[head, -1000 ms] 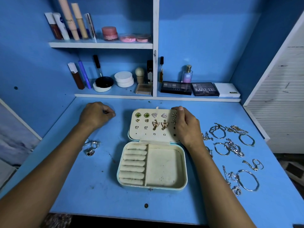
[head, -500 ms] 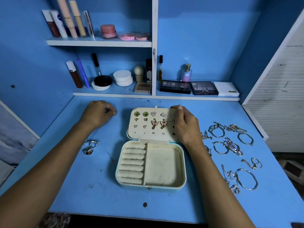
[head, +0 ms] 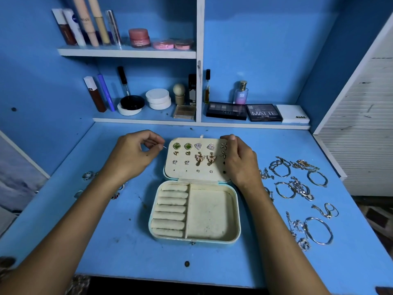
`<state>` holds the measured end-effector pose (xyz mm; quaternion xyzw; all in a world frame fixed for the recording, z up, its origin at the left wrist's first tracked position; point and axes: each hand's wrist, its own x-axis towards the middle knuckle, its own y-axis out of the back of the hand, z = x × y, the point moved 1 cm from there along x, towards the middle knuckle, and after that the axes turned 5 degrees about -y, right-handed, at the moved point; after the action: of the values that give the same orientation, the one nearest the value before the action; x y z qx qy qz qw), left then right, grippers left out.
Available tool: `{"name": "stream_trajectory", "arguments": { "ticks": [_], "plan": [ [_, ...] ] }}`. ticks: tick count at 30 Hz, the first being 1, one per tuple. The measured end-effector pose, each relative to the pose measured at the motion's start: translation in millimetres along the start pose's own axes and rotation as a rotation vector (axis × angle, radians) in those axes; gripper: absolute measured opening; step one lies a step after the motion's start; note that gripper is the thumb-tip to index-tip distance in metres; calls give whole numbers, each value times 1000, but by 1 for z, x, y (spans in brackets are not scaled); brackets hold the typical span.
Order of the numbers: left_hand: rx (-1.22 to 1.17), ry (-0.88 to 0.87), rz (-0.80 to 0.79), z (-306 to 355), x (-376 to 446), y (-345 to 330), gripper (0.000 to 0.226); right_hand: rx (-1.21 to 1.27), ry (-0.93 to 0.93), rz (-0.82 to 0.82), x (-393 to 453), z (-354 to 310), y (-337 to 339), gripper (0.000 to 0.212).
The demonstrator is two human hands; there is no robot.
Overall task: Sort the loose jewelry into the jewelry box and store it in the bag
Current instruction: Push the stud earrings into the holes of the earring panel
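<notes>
Left hand (head: pixel 131 155) pinches something tiny, too small to identify, while right hand (head: pixel 239 160) grips the jewelry box (head: pixel 195 211) lid's right edge, hiding some holes.

A blue table (head: pixel 119 241) sits against a blue wall with two white shelves. The upper shelf (head: pixel 127 52) holds upright makeup tubes (head: pixel 85 24), a pink jar (head: pixel 139 37) and two flat pink compacts (head: pixel 173 44). The lower shelf (head: pixel 212 124) holds a black brush (head: pixel 123 80), white round tubs (head: pixel 158 99), a perfume bottle (head: pixel 241 92), two dark eyeshadow palettes (head: pixel 244 112) and a white box (head: pixel 294 117).
</notes>
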<state>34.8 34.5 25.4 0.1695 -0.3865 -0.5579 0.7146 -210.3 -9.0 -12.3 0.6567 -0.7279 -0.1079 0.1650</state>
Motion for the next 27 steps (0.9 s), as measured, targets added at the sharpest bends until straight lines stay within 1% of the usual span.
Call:
{"name": "stream_trajectory", "arguments": {
  "ticks": [7, 13, 18, 27],
  "plan": [
    [-73, -55, -52, 19, -23, -10, 11, -8, -4, 2, -1, -1, 1, 43],
    [-56, -131, -110, 26, -32, -17, 12, -23, 7, -3, -2, -2, 2, 44],
    [-6, -186, -121, 23, -32, -23, 16, -12, 6, 6, -1, -2, 0, 44],
    [-2, -208, -129, 24, -31, -28, 16, -10, 9, 1, -2, -2, 1, 44]
  ]
}}
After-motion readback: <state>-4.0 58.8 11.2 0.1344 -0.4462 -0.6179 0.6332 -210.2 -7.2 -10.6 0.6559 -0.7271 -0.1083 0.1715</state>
